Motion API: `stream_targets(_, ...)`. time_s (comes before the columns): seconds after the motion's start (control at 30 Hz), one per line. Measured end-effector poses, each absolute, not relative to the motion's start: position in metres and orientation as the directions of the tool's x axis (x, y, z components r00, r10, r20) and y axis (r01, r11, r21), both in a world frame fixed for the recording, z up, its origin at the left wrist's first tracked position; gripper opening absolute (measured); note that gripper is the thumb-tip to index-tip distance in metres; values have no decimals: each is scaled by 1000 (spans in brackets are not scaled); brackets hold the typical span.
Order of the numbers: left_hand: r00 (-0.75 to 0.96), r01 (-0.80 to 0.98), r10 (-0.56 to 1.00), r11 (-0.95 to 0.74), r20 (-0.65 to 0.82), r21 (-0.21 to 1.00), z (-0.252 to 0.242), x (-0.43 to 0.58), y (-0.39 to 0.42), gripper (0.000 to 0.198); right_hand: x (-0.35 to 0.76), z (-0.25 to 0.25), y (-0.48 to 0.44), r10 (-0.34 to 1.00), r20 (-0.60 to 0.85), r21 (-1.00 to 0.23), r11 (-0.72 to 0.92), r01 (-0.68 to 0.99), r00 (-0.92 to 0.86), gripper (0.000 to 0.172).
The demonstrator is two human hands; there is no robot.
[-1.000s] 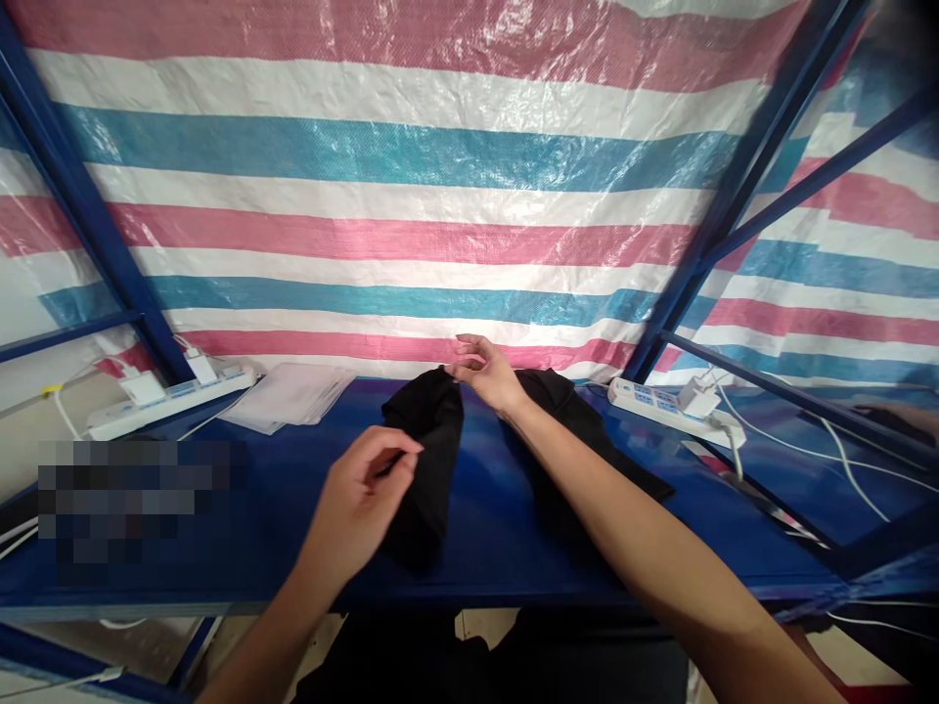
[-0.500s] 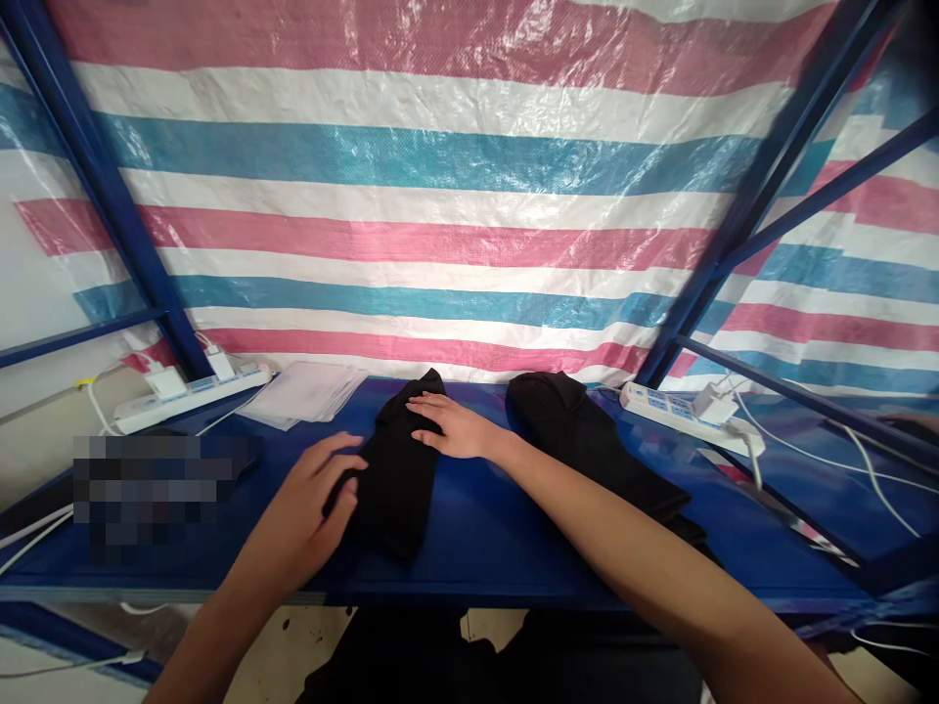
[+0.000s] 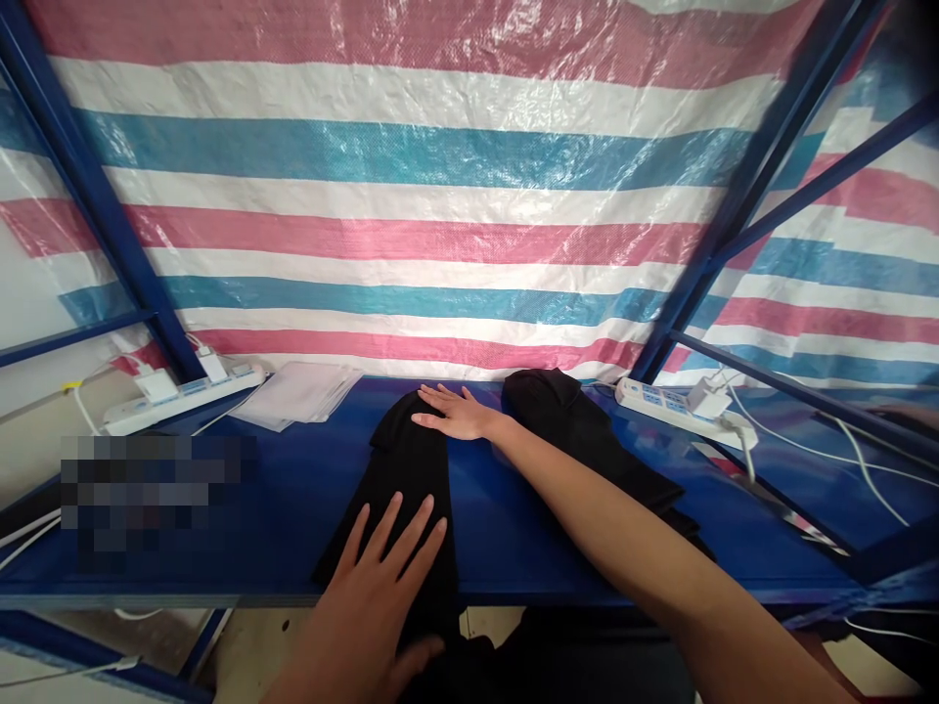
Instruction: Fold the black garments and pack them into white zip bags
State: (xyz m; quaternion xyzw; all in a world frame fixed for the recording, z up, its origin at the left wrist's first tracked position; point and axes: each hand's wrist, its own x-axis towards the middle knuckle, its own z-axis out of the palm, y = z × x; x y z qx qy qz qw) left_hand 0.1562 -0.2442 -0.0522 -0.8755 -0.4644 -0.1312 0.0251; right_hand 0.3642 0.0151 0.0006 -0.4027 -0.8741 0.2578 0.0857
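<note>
Both hands are lying open and flat, gripping nothing: the left hand [image 3: 381, 577] at the worktop's [image 3: 293, 489] front edge and the right hand [image 3: 459, 413] toward its back edge are smoothing the black cloth [image 3: 407, 479], probably before a fold.

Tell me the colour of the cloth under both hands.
Black cloth, flat under the left hand and right hand; head view.

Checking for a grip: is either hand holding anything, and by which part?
Nothing is held. Left hand lies flat on the black cloth's near end; right hand lies flat on its far end.
</note>
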Motion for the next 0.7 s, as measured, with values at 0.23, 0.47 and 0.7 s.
stream_targets(0.23,576,798,799,-595,172,95,-49,151,-251,94,368,-9,25,817,96,-501,534,682,-569,88)
stream_targets(0.47,657,655,753,-597,41,464,89,130,-202,26,371,13,15,825,440,-651,565,507,-354,72)
stream_targets(0.7,602,728,798,-565,32,388,117,136,-53,42,369,28,-9,847,83,-990,132,56,-525,84)
